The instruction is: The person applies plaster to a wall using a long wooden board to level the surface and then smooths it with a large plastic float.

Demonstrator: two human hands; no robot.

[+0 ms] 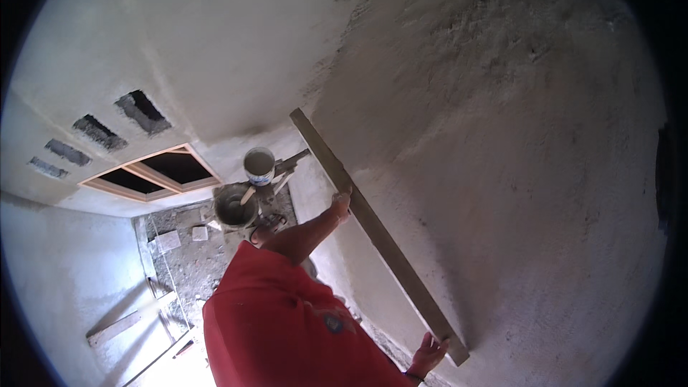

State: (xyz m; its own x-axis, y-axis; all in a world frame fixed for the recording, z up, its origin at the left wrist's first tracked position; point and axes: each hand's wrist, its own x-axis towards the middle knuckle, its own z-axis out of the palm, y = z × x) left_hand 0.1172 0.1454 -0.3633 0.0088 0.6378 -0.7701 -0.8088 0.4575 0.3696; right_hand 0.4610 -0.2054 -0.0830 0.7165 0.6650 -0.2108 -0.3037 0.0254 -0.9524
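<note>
A long, straight wooden screed board [387, 247] slants across the plastered wall [516, 193], from the upper middle down to the lower right. My left hand [342, 205] grips it partway along, its fingers wrapped at the board's edge. Near the lower end, my right hand [429, 355] holds the same edge with thumb and fingers; part of its grip is hidden behind the board. Darker, rougher plaster covers the upper part of this wall, and a smoother, paler surface lies to its left.
Below the far end of the board stand a pale bucket [259, 165] and a dark mortar tub [236, 206] with a wooden handle in it. A wood-framed window [152, 172] sits under several wall slots. Rubble and blocks [168, 241] litter the floor, with planks [132, 321] at lower left.
</note>
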